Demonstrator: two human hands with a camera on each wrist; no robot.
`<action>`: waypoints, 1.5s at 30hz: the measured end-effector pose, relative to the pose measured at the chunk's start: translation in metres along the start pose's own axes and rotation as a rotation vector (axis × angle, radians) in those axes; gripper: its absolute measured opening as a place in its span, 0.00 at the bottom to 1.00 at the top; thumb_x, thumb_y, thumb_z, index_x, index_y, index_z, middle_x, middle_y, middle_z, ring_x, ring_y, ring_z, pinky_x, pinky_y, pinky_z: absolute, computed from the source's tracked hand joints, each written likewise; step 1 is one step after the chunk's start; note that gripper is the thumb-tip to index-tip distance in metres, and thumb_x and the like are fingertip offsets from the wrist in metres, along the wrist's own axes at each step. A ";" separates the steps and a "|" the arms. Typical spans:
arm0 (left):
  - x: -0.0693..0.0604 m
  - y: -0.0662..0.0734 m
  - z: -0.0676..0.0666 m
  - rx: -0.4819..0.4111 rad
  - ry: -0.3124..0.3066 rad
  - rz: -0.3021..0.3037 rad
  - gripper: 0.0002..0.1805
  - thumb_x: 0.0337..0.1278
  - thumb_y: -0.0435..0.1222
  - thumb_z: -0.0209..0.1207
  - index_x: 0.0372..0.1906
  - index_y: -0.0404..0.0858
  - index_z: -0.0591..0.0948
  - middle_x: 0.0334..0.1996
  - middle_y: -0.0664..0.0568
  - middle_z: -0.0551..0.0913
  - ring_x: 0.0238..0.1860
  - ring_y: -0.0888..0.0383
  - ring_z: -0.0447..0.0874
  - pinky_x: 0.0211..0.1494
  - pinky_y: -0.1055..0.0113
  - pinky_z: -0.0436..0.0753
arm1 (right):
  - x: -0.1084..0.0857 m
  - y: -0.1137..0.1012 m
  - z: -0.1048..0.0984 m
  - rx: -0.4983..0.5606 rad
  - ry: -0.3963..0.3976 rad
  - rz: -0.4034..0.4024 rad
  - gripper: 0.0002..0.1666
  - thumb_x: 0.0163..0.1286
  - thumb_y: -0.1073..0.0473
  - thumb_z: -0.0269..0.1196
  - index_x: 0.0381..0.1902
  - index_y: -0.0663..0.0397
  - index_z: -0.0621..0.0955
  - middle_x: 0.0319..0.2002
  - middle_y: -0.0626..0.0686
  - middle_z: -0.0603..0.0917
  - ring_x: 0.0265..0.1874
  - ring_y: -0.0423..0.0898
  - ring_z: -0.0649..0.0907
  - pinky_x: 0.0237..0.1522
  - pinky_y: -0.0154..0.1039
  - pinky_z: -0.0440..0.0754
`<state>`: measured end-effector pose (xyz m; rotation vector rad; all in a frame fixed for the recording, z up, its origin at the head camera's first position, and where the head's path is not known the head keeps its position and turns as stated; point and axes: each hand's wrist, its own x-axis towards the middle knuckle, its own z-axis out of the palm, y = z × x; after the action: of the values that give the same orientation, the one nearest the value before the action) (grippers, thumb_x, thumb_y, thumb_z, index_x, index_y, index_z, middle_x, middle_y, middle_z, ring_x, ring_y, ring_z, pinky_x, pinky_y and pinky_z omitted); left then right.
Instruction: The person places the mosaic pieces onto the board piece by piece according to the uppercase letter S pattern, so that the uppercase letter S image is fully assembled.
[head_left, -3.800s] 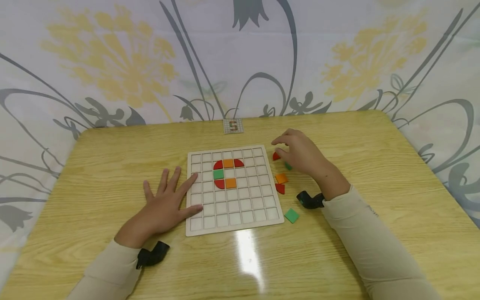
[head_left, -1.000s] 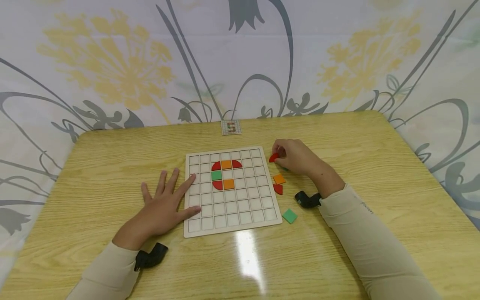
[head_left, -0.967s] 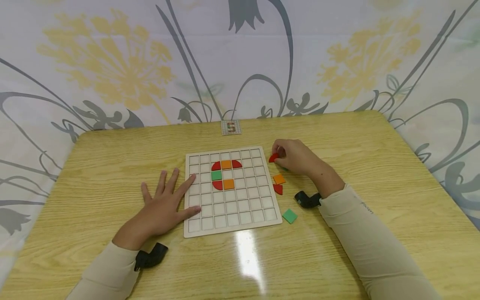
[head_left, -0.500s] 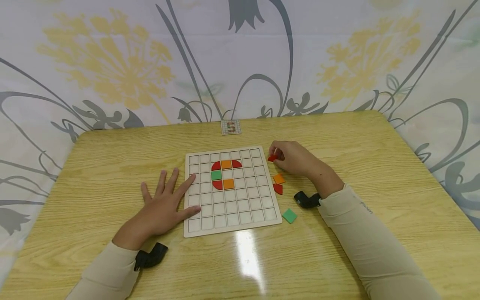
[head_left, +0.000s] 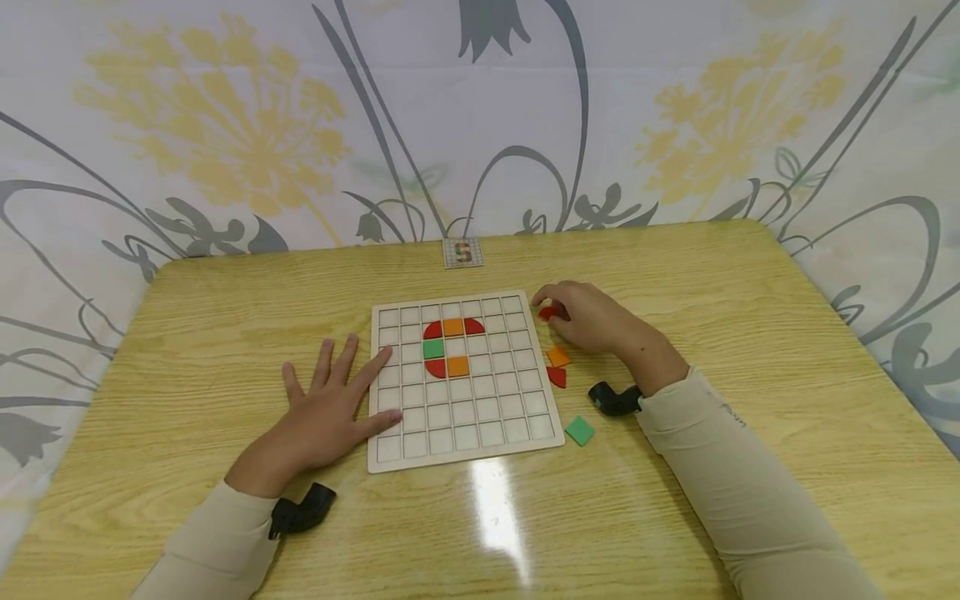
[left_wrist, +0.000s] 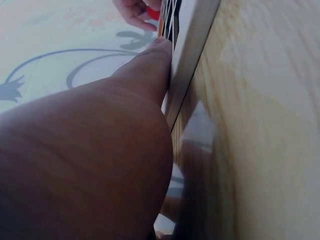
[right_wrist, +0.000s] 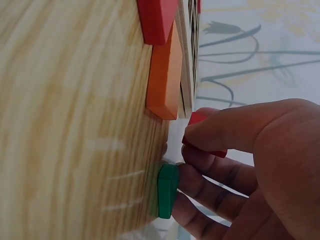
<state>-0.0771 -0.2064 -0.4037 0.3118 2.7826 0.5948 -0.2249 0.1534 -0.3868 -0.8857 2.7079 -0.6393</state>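
Note:
My left hand [head_left: 330, 417] lies with fingers spread, its index finger and thumb resting on the left side of the wooden grid board [head_left: 487, 412]. To the board's right, my right hand [head_left: 596, 321] pinches a red quarter-circle tile [right_wrist: 196, 119] between thumb and fingers, raised off the table in the right wrist view. A green tile [right_wrist: 168, 190] stands close by its lower fingers; whether they touch I cannot tell. Red tiles [head_left: 435, 368], orange tiles [head_left: 457, 367] and a green square tile [head_left: 433, 349] sit in the board's cells.
Right of the board lie an orange square tile [head_left: 558, 357], another red quarter-circle tile [head_left: 557, 377] and a green square tile [head_left: 580, 431]. A small pattern card [head_left: 463, 252] lies at the table's back edge, before a flowered cloth [head_left: 480, 125].
My right hand has come down and taken hold of the red tile, which has since turned in its fingers and shifted slightly. My left hand has stayed on the board.

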 end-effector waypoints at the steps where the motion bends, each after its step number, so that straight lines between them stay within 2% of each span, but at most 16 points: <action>1: 0.000 0.000 0.000 0.000 0.000 0.001 0.47 0.64 0.67 0.51 0.81 0.59 0.46 0.81 0.42 0.30 0.79 0.35 0.19 0.64 0.25 0.17 | -0.001 0.000 0.000 -0.005 0.005 -0.005 0.17 0.72 0.70 0.57 0.57 0.58 0.80 0.47 0.59 0.84 0.40 0.52 0.79 0.48 0.49 0.79; 12: -0.001 -0.001 0.000 0.008 -0.002 -0.011 0.48 0.63 0.69 0.50 0.81 0.60 0.46 0.81 0.42 0.30 0.79 0.36 0.19 0.64 0.24 0.18 | -0.001 -0.002 0.002 -0.022 0.052 -0.038 0.15 0.72 0.71 0.56 0.52 0.56 0.83 0.48 0.60 0.84 0.47 0.55 0.81 0.53 0.52 0.80; 21: 0.000 -0.001 0.000 0.013 -0.003 -0.011 0.47 0.64 0.69 0.49 0.81 0.60 0.45 0.81 0.42 0.30 0.79 0.36 0.19 0.64 0.24 0.18 | 0.000 -0.006 -0.001 -0.037 0.084 -0.036 0.12 0.71 0.69 0.59 0.50 0.58 0.83 0.41 0.59 0.83 0.40 0.53 0.79 0.48 0.49 0.79; 28: 0.000 0.000 0.000 0.010 -0.010 -0.007 0.47 0.64 0.68 0.49 0.81 0.60 0.45 0.81 0.42 0.29 0.79 0.36 0.18 0.64 0.24 0.17 | 0.001 -0.007 -0.003 -0.018 0.097 0.010 0.13 0.72 0.70 0.58 0.51 0.58 0.83 0.44 0.58 0.85 0.42 0.53 0.81 0.50 0.49 0.80; 35: 0.000 0.000 -0.001 0.017 -0.011 -0.013 0.48 0.63 0.69 0.49 0.81 0.61 0.44 0.81 0.42 0.29 0.79 0.36 0.18 0.64 0.24 0.18 | -0.001 -0.015 -0.006 0.047 0.140 0.068 0.14 0.73 0.69 0.57 0.53 0.60 0.82 0.50 0.59 0.85 0.44 0.54 0.82 0.50 0.49 0.81; 45: 0.000 0.001 -0.002 0.018 -0.014 -0.016 0.48 0.63 0.69 0.50 0.81 0.61 0.45 0.81 0.42 0.30 0.79 0.36 0.19 0.65 0.24 0.18 | -0.005 -0.034 -0.006 0.072 0.202 0.075 0.14 0.72 0.66 0.60 0.54 0.58 0.82 0.47 0.56 0.87 0.32 0.50 0.77 0.37 0.42 0.77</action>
<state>-0.0777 -0.2061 -0.4019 0.2959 2.7758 0.5626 -0.2059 0.1335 -0.3654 -0.7345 2.8571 -0.8467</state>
